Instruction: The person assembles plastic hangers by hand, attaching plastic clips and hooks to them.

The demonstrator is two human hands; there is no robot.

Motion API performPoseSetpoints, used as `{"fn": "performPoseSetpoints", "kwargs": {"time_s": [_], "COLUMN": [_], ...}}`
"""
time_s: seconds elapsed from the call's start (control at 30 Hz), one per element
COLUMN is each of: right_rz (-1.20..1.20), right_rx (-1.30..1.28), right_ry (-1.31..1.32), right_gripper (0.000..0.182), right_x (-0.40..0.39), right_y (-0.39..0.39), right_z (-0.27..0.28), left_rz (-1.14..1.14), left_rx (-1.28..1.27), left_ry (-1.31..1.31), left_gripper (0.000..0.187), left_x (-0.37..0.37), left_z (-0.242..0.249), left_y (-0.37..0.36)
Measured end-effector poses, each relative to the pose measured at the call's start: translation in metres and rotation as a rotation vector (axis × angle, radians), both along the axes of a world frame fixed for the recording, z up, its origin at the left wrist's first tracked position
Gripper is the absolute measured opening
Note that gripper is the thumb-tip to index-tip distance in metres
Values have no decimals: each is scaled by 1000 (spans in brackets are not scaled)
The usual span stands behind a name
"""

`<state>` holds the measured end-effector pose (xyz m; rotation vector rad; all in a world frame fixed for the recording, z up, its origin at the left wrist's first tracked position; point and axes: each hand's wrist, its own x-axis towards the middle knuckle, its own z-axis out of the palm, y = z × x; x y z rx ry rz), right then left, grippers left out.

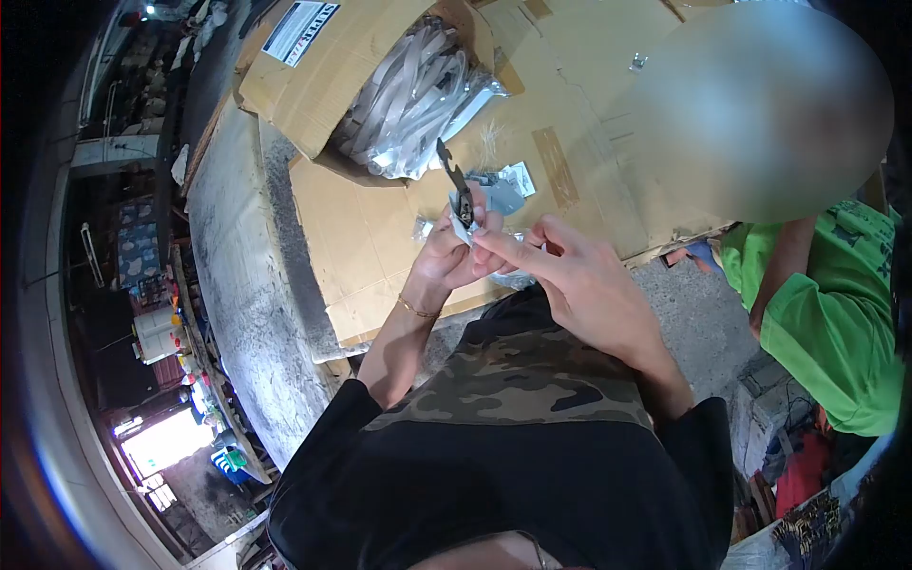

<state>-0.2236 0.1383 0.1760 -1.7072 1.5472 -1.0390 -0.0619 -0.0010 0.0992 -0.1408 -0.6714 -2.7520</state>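
My left hand (444, 258) is closed on a narrow dark metal part (454, 180), whose notched end points up and away from me. A small white piece (463, 231) sits at the part's lower end, between my fingers. My right hand (584, 285) reaches in from the right, its fingertips pinched together at the white piece and against my left fingers. What the right fingertips grip, I cannot tell. Just beyond the hands lie a grey-blue packet (503, 195) and a small white printed card (521, 179) on the cardboard.
An open cardboard box (323, 81) holds clear plastic bags of flat strips (408, 104). Flattened cardboard with brown tape (555, 166) covers the worktop. At right sits a person in a green shirt (826, 323). A grey worn surface (237, 275) lies left.
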Motion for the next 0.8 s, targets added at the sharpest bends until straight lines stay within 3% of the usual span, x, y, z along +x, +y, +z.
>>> {"fn": "performPoseSetpoints", "kwargs": {"time_s": [0.07,0.1,0.17,0.2,0.23,0.27,0.3,0.37,0.43,0.5,0.8], "right_rz": [17,33,-61,-43,-22,-19,-3,3,35,44,59], "right_rx": [-8,-21,-148,-130,-110,-49,8,13,6,91,150], "right_ry": [-21,-37,-31,-41,-68,-50,-52,-69,-105,-59,-93], "right_gripper": [62,62,67,69,71,73,76,77,79,53,53], "right_x": [4,2,8,7,5,2,-1,-9,-11,-14,-10], "right_y": [1,2,3,3,4,4,5,8,8,8,3], "right_z": [-8,-14,-23,-25,-24,-19,-15,-9,-2,6,0], "left_rz": [119,286,355,140,335,285,216,145,152,167,219], "left_rx": [-11,-201,-309,154,-182,-231,-158,-100,-59,-13,-50], "left_ry": [-152,-380,-804,-190,-623,-483,-317,-223,-205,-201,-260], "left_gripper": [29,30,57,53,42,30,26,22,20,18,18], "left_x": [7,30,71,74,49,16,2,3,1,-3,0], "left_z": [3,-5,-35,-71,-22,16,14,-3,-5,-4,2], "left_y": [8,14,16,5,16,22,17,6,9,11,13]}}
